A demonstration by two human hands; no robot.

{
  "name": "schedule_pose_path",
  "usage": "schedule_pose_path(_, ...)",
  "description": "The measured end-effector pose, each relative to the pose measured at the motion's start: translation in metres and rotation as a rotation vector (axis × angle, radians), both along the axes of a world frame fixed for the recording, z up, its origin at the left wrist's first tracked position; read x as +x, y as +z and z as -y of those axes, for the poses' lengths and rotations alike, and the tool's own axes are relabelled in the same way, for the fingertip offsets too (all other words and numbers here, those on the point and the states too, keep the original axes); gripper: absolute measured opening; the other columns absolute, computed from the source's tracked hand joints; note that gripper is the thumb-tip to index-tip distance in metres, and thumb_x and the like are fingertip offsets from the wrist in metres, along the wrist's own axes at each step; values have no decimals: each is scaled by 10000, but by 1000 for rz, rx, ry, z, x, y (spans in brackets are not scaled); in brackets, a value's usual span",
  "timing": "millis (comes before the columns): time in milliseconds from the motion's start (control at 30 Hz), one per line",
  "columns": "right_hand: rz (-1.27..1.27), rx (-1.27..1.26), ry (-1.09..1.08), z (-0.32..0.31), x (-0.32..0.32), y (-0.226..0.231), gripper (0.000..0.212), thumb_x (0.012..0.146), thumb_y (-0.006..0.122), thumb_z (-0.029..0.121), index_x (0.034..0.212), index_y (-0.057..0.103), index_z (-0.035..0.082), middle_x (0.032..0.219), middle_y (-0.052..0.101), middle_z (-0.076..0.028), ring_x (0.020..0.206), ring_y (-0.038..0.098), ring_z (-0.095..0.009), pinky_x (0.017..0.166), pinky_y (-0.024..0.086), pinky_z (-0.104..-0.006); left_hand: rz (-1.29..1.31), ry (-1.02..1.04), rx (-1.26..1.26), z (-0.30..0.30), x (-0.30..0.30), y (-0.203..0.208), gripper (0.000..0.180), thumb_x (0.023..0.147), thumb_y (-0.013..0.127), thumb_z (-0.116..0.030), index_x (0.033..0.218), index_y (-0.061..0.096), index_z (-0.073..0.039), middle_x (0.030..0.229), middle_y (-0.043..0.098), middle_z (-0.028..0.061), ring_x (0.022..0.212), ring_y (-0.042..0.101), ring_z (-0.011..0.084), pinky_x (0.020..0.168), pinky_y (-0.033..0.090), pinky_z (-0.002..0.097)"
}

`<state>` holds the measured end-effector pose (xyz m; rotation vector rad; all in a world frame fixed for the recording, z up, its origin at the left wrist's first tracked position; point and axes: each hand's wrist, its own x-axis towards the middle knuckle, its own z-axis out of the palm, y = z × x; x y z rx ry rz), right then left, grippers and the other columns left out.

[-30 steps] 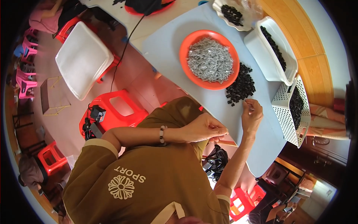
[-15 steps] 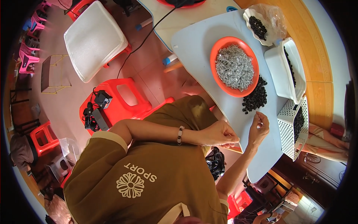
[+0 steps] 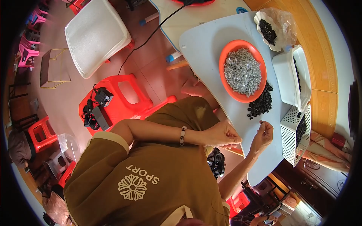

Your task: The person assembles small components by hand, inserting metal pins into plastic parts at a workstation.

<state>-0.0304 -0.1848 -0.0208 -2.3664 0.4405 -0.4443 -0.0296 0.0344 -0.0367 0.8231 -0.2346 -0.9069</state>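
Observation:
My left hand [image 3: 222, 135], with a beaded bracelet on its wrist, is held at the near edge of the pale blue table [image 3: 203, 49]. Its fingers are pinched together; anything between them is too small to make out. To its right, my right hand [image 3: 263, 136] is raised over the table with thumb and forefinger closed. A tiny dark piece seems to show at those fingertips. Just beyond them lies a heap of small black pieces [image 3: 260, 105]. The heap touches an orange-red bowl [image 3: 224, 73] full of small shiny, clear-silvery pieces [image 3: 243, 71].
A white scalloped dish [image 3: 260, 20] with black pieces stands at the far right beside a plastic bag [image 3: 284, 26]. A white tub [image 3: 283, 79] and a perforated white basket [image 3: 289, 141] hold more. Left, a red stool [image 3: 130, 94] carries black adapters [image 3: 101, 116]; a cable crosses the floor.
The table and its contents sit slightly lower and farther right in view. My right hand has drawn a little toward me, away from the black heap. My left hand stays pinched in place.

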Motion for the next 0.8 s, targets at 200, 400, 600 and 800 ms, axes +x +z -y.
schedule_pose_path(200, 39, 324, -15, -3, -1, 0, 154, 972, 583, 147, 1000, 642, 7, 922, 669, -48, 746, 551, -81, 677, 442, -219, 18, 6, -3, 1, -1, -2, 189, 921, 622, -114, 793, 696, 2, 679, 601, 6, 630, 531, 49, 568, 437, 219)
schedule_pose_path(400, 40, 629, -21, -16, -9, 19, 189, 965, 604, 144, 1064, 650, -11, 902, 645, -50, 774, 546, -82, 695, 442, -223, -56, 4, -51, 0, 1, -5, 210, 938, 665, -178, 924, 731, 20, 712, 622, 6, 656, 552, 49, 584, 452, 215)
schedule_pose_path(600, 58, 844, 4, -20, -24, 24, 156, 946, 622, 100, 1037, 648, -23, 882, 631, -53, 749, 545, -99, 689, 454, -233, -166, 58, -31, -1, 2, 2, 259, 937, 679, -202, 1021, 705, 41, 823, 660, 26, 730, 591, 63, 643, 504, 211)
schedule_pose_path(800, 71, 1034, 108, -44, -47, 33, 98, 896, 653, 45, 967, 625, -17, 810, 641, -89, 706, 572, -128, 686, 467, -235, -50, 107, -12, -4, 8, 13, 232, 951, 652, -150, 1074, 685, 44, 851, 668, 38, 738, 590, 66, 655, 507, 206)
